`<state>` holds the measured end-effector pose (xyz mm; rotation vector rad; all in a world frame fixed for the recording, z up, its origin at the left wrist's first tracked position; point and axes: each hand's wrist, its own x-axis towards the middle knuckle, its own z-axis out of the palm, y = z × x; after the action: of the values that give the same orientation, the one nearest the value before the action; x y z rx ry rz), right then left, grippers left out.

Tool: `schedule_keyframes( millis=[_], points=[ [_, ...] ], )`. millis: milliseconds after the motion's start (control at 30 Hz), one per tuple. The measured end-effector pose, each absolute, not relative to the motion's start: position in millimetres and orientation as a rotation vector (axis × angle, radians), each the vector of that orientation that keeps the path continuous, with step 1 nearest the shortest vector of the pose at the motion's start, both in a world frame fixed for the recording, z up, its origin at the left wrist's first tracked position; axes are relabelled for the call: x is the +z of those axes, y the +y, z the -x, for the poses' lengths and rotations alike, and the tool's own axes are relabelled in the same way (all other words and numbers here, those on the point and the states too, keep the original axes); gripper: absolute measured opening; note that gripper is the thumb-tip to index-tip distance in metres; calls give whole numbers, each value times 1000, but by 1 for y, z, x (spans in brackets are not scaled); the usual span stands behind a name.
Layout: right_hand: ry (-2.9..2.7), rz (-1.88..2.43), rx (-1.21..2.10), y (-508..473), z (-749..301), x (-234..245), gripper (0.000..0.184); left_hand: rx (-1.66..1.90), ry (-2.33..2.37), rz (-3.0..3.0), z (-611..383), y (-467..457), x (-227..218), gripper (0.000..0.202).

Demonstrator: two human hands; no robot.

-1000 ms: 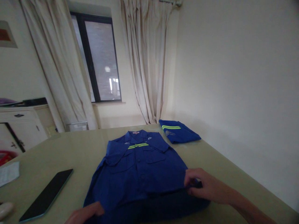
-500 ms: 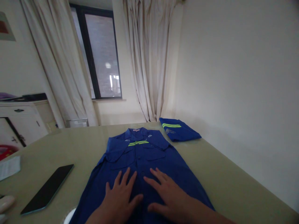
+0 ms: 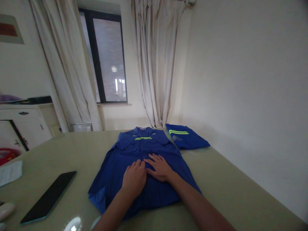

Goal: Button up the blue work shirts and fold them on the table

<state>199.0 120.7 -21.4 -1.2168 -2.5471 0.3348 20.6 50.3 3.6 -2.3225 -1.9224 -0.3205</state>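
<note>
Observation, head view.

1. Item under the hands: a blue work shirt (image 3: 112, 173), spread front-up on the table (image 3: 231, 192), at the centre of the frame. Its collar lies at the far end, just above centre. Its hem lies at the near end, toward the lower edge. The long axis therefore runs straight away from the person, up the frame. A yellow-green stripe crosses the chest.

2. Left hand (image 3: 134, 178): palm down on the shirt front, just left of the button line, fingers together and pointing toward the collar. It pinches no cloth and holds nothing.

3. Right hand (image 3: 160, 168): palm down just right of the button line, fingers spread and angled toward the upper left. It too lies flat and grips nothing.

4. Relation: the two hands meet at mid-chest, their fingertips touching or nearly so. The collar lies beyond the fingers and the hem behind the wrists. The right hand sits slightly nearer the collar. The sleeve edges lie outward of each hand, well apart from the fingers.

5. Count:
- Two blue garments: the spread shirt and a folded blue garment (image 3: 190, 141) right of the collar, near the wall. I cannot tell if the two touch.
- One dark phone (image 3: 49, 196), lower left, apart from the shirt.
- One sheet of paper (image 3: 9, 173) at the left edge.
- Two hands, both the person's own.
</note>
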Motion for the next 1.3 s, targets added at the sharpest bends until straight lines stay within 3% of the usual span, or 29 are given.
schedule_keyframes(
  millis=[167,300,500,700,900,1067,1167,1300],
  points=[
    [-2357,947,117,107,-205,-12,40,-405,-2065,2441,-23,24,-11,35],
    [-2392,813,87,67,-209,-5,16,-581,-2184,2549,-8,21,-15,38],
    [-2701,756,415,13,-219,-10,22,-1062,-2208,2906,-6,23,-18,29],
    [-2662,839,438,11,-221,-12,18,-1489,-2217,3125,-3,20,-21,18],
    [-2621,825,368,13,-219,-15,14,-1907,-2362,3134,0,20,-31,40],
    [-2636,832,55,11,-214,-28,9,-2232,-2674,2817,-1,26,-51,60],
    [-2593,814,-37,11,-210,-34,7,-2073,-2764,2843,-1,28,-51,63],
    [-2493,866,-4,13,-208,-35,11,-1514,-2637,3040,-2,24,-34,43]
  ],
)
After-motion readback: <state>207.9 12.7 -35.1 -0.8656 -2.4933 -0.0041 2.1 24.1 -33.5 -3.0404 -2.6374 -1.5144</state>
